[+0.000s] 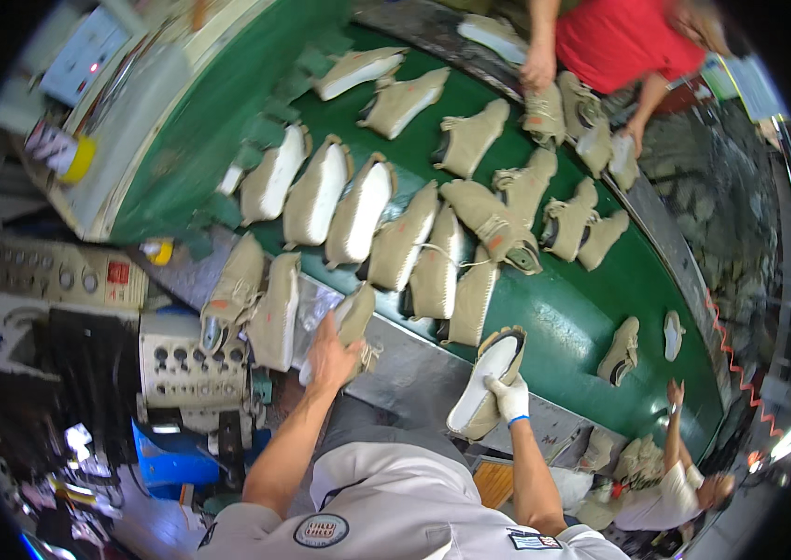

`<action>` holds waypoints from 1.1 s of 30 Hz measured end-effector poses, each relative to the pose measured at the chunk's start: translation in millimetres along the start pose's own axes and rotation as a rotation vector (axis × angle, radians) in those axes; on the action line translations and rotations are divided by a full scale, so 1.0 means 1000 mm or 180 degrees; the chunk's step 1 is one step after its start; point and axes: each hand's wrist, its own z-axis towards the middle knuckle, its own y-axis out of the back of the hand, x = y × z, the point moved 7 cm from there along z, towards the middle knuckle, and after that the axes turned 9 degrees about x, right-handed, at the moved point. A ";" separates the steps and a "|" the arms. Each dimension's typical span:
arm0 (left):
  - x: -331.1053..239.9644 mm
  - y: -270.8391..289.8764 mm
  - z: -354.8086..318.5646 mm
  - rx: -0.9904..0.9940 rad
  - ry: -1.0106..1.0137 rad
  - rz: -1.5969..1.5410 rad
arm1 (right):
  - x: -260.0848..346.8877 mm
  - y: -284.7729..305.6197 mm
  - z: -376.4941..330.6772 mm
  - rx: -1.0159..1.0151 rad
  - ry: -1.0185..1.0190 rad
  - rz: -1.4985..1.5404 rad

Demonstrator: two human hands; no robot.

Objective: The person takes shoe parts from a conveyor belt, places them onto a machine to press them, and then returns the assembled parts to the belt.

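Left hand [330,355]'s got its fingers wrapped round a tan shoe [355,315] by the metal ledge [405,359]; gloved right hand [511,399]'s gripping another shoe [473,411], white bottom showing, near the green belt [554,327].

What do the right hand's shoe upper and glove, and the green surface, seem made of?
Shoe upper: likely fabric or suede, matte beige, without shine. Glove: probably knitted cloth, matte white, blue-edged cuff. Green surface: perhaps rubber or plastic, smooth, showing glossy reflections.

Shoes [355,210] are lying on the belt [540,308], a control box [195,366] is standing at its left, and a co-worker [615,42] is reaching from behind it.
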 end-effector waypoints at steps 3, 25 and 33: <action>0.045 -0.029 -0.023 0.0472 0.0199 0.0092 | -0.042 0.039 -0.012 -0.0990 -0.0345 -0.1347; -0.168 0.061 0.060 0.1058 0.0514 -0.2715 | 0.036 0.155 0.039 -0.0295 0.0274 0.2408; -0.366 0.009 0.369 0.1736 -0.0326 -0.3335 | 0.283 0.294 0.267 -0.0769 0.1523 0.0779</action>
